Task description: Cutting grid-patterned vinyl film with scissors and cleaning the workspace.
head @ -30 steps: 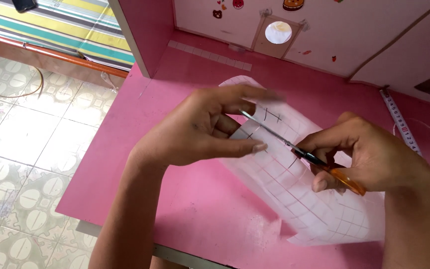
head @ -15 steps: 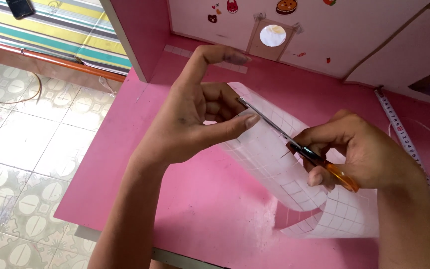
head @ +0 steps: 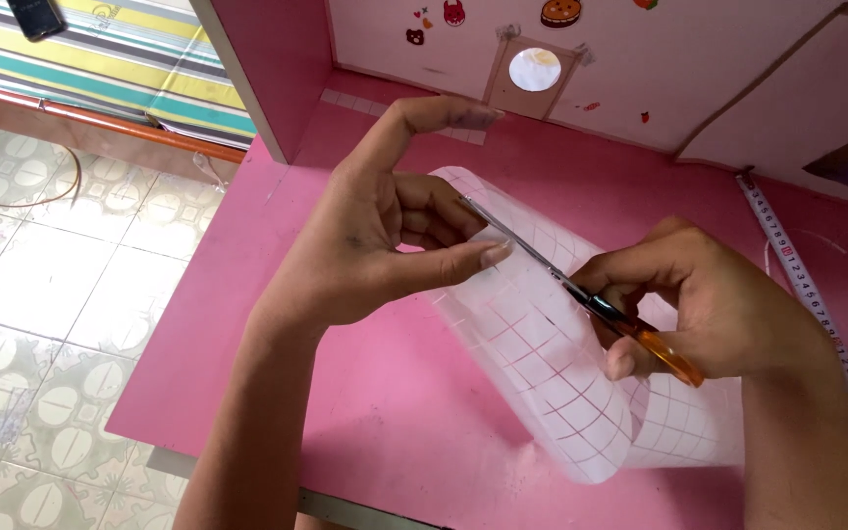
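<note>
My left hand (head: 375, 231) pinches the upper edge of a translucent white sheet with a printed grid (head: 552, 373), thumb below and fingers curled above, index finger stretched up. The sheet curls up off the pink board (head: 385, 412) into a loose roll. My right hand (head: 709, 304) grips orange-handled scissors (head: 581, 294). Their slim metal blades run up and left along the sheet's top edge to my left fingers.
A tape measure (head: 817, 304) lies along the right side of the board. Behind stands a pink and white cardboard wall (head: 640, 69) with a small round window and stickers. A tiled floor (head: 41, 275) and a striped mat (head: 120, 69) lie to the left.
The sheet has gone from lying nearly flat to curling up in a roll. My left hand has lifted its edge and raised the index finger, and the scissors have moved further up along the edge.
</note>
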